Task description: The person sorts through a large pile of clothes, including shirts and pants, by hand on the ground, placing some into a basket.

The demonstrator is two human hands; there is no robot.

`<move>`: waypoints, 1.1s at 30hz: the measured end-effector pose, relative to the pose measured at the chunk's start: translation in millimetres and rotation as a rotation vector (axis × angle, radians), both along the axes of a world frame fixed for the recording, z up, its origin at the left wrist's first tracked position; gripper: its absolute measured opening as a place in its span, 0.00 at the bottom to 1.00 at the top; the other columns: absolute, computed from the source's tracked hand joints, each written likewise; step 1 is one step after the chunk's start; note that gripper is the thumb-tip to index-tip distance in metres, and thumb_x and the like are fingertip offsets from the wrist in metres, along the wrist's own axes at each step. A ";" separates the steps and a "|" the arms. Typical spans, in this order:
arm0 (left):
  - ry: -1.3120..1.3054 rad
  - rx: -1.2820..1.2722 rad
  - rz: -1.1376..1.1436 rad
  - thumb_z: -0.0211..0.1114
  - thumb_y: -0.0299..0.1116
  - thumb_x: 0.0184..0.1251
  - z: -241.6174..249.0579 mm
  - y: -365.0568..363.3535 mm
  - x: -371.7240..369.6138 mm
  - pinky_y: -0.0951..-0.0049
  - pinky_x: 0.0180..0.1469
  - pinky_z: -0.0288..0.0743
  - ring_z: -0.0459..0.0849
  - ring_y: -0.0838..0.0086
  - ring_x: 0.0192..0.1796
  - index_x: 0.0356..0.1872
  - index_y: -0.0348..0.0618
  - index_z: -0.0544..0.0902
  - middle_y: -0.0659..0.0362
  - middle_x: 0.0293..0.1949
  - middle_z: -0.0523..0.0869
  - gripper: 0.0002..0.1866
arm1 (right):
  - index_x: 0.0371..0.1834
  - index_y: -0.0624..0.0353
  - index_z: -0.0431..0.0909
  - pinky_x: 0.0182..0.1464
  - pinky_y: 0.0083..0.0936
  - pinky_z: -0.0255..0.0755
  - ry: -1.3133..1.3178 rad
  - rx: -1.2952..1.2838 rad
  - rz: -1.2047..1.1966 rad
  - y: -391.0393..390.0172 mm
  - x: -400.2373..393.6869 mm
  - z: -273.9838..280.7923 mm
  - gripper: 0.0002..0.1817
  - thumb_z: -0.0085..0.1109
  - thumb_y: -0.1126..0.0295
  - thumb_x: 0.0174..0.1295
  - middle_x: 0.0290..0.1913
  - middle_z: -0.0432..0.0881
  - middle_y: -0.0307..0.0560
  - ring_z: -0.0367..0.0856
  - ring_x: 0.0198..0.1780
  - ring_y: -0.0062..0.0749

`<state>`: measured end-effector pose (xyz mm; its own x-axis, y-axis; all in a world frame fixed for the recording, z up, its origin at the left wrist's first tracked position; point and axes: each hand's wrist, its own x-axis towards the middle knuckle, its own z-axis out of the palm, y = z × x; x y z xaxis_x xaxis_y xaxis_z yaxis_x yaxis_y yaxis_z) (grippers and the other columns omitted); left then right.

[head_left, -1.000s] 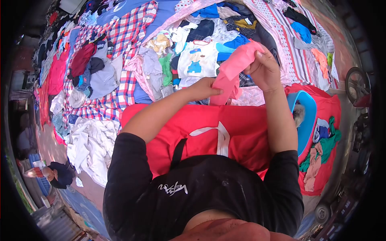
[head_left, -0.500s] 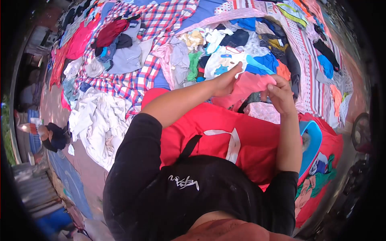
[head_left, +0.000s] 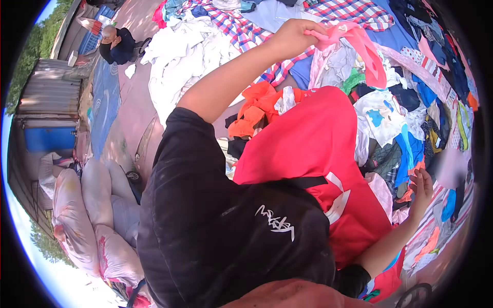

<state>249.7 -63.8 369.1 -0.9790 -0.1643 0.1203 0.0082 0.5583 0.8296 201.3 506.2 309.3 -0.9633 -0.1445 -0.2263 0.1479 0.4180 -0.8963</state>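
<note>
My left hand point(head_left: 298, 37) is raised over the clothes and pinches one end of a pink garment point(head_left: 374, 64). The garment hangs stretched out to the right; its exact kind does not show. Lower on the right, my right hand point(head_left: 422, 186) has its fingers loosely curled and apart, with nothing visible in them. It is close to an orange cloth point(head_left: 415, 168) at the pile's edge. Beside it is a pale, motion-blurred patch point(head_left: 452, 168) that I cannot make out. A white top with blue patches point(head_left: 381, 117) lies in the heap between my hands.
White clothes point(head_left: 187, 59) are heaped at upper left, orange clothes point(head_left: 251, 110) by my red-covered leg point(head_left: 303, 136). A checked cloth point(head_left: 354, 13) lies under the clothes. Stuffed sacks point(head_left: 77, 220) stand at left. Another person point(head_left: 117, 45) sits farther off.
My view has swung, so the scene sits differently. The pink garment, formerly between both hands, is now in my left hand, up and to the left. My right hand has let go and moved right.
</note>
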 end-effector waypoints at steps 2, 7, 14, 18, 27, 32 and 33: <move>-0.184 0.116 0.231 0.63 0.21 0.68 -32.5 -38.2 53.5 0.74 0.50 0.80 0.87 0.77 0.47 0.55 0.39 0.86 0.54 0.52 0.88 0.16 | 0.60 0.63 0.79 0.43 0.19 0.74 -0.011 0.061 0.084 -9.6 8.7 1.9 0.19 0.60 0.61 0.74 0.52 0.86 0.43 0.84 0.46 0.22; -0.032 -0.287 0.319 0.58 0.16 0.64 -225.0 -46.1 220.8 0.67 0.50 0.81 0.88 0.63 0.48 0.46 0.37 0.85 0.49 0.45 0.88 0.13 | 0.60 0.66 0.79 0.42 0.19 0.74 -0.054 0.104 0.214 -22.0 8.7 -15.0 0.20 0.61 0.62 0.74 0.51 0.86 0.45 0.84 0.45 0.23; -0.754 -0.075 -0.425 0.63 0.37 0.66 -361.7 20.4 357.7 0.60 0.49 0.81 0.88 0.54 0.48 0.46 0.42 0.86 0.47 0.43 0.89 0.14 | 0.59 0.66 0.79 0.42 0.20 0.74 -0.071 0.113 0.118 -22.6 4.3 -15.8 0.18 0.61 0.64 0.73 0.49 0.87 0.44 0.85 0.44 0.23; -0.842 -0.258 -0.564 0.63 0.39 0.66 -375.2 -18.4 299.2 0.59 0.48 0.81 0.88 0.52 0.48 0.47 0.41 0.86 0.46 0.42 0.89 0.15 | 0.57 0.68 0.80 0.44 0.23 0.77 0.016 0.096 0.119 -22.6 13.2 -8.3 0.17 0.63 0.68 0.70 0.45 0.88 0.45 0.85 0.44 0.24; -0.243 -0.366 -0.632 0.60 0.39 0.66 -280.9 -28.7 -51.3 0.55 0.45 0.81 0.88 0.50 0.42 0.40 0.40 0.85 0.46 0.37 0.88 0.14 | 0.52 0.69 0.82 0.46 0.33 0.80 0.126 0.322 0.211 -21.9 28.8 14.0 0.17 0.67 0.70 0.64 0.45 0.87 0.57 0.87 0.43 0.40; -0.284 -0.731 -0.654 0.64 0.35 0.62 -235.6 103.6 -213.6 0.56 0.44 0.80 0.88 0.54 0.41 0.36 0.41 0.86 0.50 0.34 0.88 0.09 | 0.53 0.68 0.80 0.50 0.42 0.79 0.108 0.388 0.282 -16.8 25.9 7.8 0.19 0.65 0.69 0.62 0.48 0.86 0.63 0.86 0.47 0.54; -0.276 -0.778 -0.683 0.65 0.36 0.62 -239.8 134.2 -229.8 0.55 0.43 0.79 0.88 0.54 0.40 0.34 0.42 0.86 0.50 0.33 0.88 0.09 | 0.54 0.68 0.80 0.50 0.42 0.78 0.121 0.399 0.290 -16.4 24.0 8.1 0.19 0.65 0.68 0.62 0.49 0.86 0.63 0.86 0.47 0.55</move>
<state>19.9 70.4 129.3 -0.8441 0.4552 -0.2834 0.3858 0.8826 0.2686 225.3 489.8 317.4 -0.9189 -0.3353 -0.2080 -0.1201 0.7399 -0.6619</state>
